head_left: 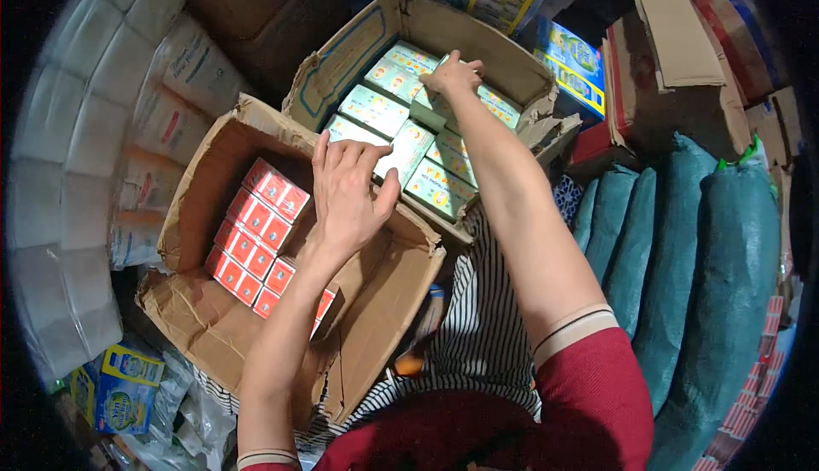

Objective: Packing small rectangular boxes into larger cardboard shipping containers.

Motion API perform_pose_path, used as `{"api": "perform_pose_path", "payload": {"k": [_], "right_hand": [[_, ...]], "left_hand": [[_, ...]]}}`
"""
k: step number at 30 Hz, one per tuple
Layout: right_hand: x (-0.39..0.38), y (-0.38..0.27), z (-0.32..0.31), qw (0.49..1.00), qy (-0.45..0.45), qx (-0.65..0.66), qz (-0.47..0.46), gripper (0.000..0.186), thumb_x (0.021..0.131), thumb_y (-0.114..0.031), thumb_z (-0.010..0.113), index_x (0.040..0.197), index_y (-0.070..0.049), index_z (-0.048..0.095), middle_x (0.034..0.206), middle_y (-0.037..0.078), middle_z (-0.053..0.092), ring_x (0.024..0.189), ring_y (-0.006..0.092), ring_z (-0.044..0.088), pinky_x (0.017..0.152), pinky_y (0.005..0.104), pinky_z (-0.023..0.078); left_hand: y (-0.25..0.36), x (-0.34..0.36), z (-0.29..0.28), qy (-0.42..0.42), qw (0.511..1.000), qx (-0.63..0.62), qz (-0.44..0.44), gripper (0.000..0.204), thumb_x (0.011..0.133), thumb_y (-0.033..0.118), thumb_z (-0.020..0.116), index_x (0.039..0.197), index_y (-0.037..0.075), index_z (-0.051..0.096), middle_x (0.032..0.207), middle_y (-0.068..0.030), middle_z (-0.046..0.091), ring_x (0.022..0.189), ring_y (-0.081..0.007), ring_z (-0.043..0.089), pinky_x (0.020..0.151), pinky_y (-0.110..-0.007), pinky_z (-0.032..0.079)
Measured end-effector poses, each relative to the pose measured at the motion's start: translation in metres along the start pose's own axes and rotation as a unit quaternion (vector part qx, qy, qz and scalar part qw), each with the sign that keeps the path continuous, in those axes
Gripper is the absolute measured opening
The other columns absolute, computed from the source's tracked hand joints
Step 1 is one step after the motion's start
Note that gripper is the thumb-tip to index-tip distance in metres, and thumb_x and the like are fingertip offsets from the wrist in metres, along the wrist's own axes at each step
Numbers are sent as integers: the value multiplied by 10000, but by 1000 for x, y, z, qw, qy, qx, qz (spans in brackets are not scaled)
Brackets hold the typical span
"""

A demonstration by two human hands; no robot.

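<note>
My right hand reaches into the far cardboard carton, its bent fingers and thumb closed over a small pale green box whose shaded side shows beneath the wrist. Around it, several similar green boxes with coloured prints lie packed in rows. My left hand is open, fingers spread, over the near edge of that carton, its fingertips by the nearest green boxes. Whether they touch is hard to tell. Below it, a second open carton holds several small red-and-white boxes, partly hidden by my left forearm.
Plastic-wrapped white packs are stacked at the left. Tall green wrapped bundles stand at the right, below a brown carton. Blue-and-yellow packages sit behind, and another blue package lies at lower left beside clear plastic.
</note>
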State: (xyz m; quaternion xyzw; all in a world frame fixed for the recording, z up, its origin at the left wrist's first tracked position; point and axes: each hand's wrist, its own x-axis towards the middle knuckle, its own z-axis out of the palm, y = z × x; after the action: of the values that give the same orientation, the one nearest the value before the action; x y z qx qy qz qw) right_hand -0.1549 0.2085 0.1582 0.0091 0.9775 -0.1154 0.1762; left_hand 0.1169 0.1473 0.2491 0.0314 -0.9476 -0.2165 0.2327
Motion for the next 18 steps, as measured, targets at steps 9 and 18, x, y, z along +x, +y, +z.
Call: {"api": "perform_pose_path", "payload": {"k": [9,18], "right_hand": [[-5,-2,-1,997,2,-73,10,930,636,-554,668,1330,-107,242,1294,310,283,1243,387,316,840,418,457],[1,10,1,1000,-9,-18,22,972,617,-557,672,1348,-119,204,1316,306,272,1232,387,349,923,416,408]], "left_hand": [[-8,19,4,-40,999,-9,-6,272,724,202,603,943,42,615,879,-117,599,914,-265,526,972,-429,285],[-28,87,40,-113,980,-145,-72,328,725,197,600,983,-5,594,879,-218,617,846,-353,597,768,-411,470]]}}
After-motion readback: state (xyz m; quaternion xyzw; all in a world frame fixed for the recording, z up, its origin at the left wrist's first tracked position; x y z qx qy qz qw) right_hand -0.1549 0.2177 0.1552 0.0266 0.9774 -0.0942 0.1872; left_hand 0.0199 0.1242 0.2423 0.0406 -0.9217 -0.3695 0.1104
